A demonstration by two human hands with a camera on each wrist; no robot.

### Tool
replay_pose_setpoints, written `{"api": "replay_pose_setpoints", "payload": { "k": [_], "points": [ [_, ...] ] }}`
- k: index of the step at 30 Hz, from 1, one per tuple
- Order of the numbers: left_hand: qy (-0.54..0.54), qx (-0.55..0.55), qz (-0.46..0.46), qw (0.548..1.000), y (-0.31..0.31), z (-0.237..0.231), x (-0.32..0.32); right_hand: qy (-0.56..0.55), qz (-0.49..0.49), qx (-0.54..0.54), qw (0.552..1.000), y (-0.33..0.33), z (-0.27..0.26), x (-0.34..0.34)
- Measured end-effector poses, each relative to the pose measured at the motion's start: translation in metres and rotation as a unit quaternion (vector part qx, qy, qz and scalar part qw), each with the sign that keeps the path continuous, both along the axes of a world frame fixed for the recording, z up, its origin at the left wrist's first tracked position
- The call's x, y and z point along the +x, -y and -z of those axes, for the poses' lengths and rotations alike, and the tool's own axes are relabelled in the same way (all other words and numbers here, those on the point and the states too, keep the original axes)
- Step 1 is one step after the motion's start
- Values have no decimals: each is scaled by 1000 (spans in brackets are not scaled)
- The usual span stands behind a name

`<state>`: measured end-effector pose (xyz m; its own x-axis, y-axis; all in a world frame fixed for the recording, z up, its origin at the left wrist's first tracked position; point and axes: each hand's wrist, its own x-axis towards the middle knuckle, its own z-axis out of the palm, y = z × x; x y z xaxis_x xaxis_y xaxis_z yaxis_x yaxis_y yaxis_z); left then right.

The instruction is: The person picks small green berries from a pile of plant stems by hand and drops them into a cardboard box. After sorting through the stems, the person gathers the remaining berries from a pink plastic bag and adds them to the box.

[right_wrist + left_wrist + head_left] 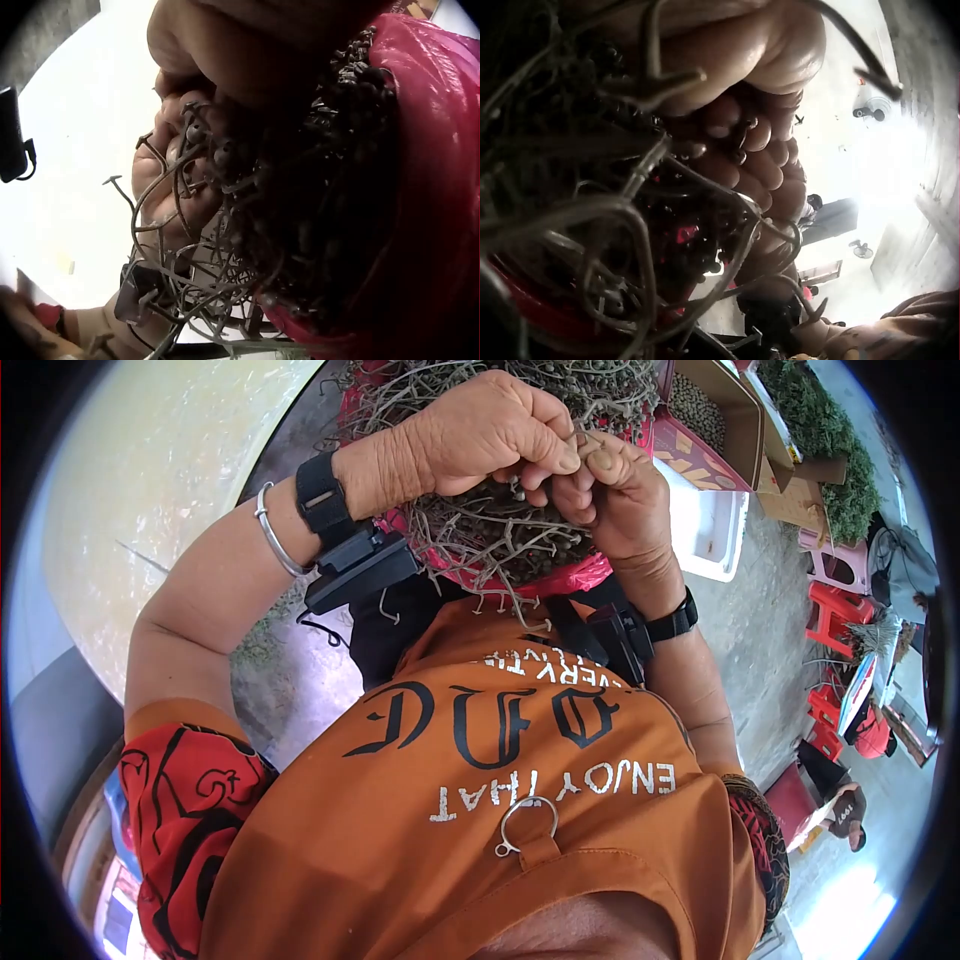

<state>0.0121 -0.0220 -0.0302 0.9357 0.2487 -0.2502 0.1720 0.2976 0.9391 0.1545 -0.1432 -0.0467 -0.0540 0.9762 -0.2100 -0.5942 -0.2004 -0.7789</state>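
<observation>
Both hands meet above a heap of thin grey branching stems [500, 535] with T-shaped ends and small round beads. My left hand [490, 435] pinches a grey stem piece [591, 444] between thumb and forefinger, its other fingers curled under. Close against it, my right hand [637, 500] pinches the same spot with thumb and curled fingers. In the right wrist view, beads [224, 153] on stems hang beside the curled fingers. The heap sits in a bright pink plastic bag [442, 150] near the lap. Fingers and shadow partly hide the pinched piece.
A cardboard box [745, 430] of small grey pieces and a white tray [735, 545] stand to the right. Green stringy bundles [825, 460] lie beyond, near red stools [835, 618]. A pale, round-edged surface [130, 510] lies at the left. Another person [848, 815] is far right.
</observation>
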Motion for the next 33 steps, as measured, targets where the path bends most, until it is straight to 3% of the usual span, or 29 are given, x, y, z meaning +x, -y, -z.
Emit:
{"api": "replay_pose_setpoints", "payload": {
  "k": [3,6,10,13,14,17,18,19,20,25,28,33],
  "points": [
    [23,-8,-32,999,0,4,-1,-18,32,-12,999,-3,0,3],
    [18,-74,-42,996,1,1,-5,-210,42,143,966,-13,17,38],
    [20,-73,-63,995,-1,9,2,-194,141,110,965,-19,-13,71],
    [12,-72,-100,992,-5,11,3,9,202,2,979,-13,-43,57],
    [8,-71,-118,990,-6,12,3,9,201,2,980,-11,-39,57],
    [4,-59,-120,991,-7,18,2,165,59,36,984,-4,-26,50],
    [2,-52,-120,991,-6,19,3,164,59,36,984,-3,-28,41],
    [1,-52,-120,991,-6,19,3,384,44,64,920,-2,-28,27],
    [2,-54,-117,992,-6,19,3,585,26,88,806,-2,-31,14],
    [14,-32,-109,993,-8,22,2,660,-17,50,749,-5,-29,-5],
    [8,19,-108,994,-2,19,9,718,57,104,686,-1,-26,-3],
    [22,139,-101,985,15,7,14,705,56,85,702,5,-27,11]
  ]
}}
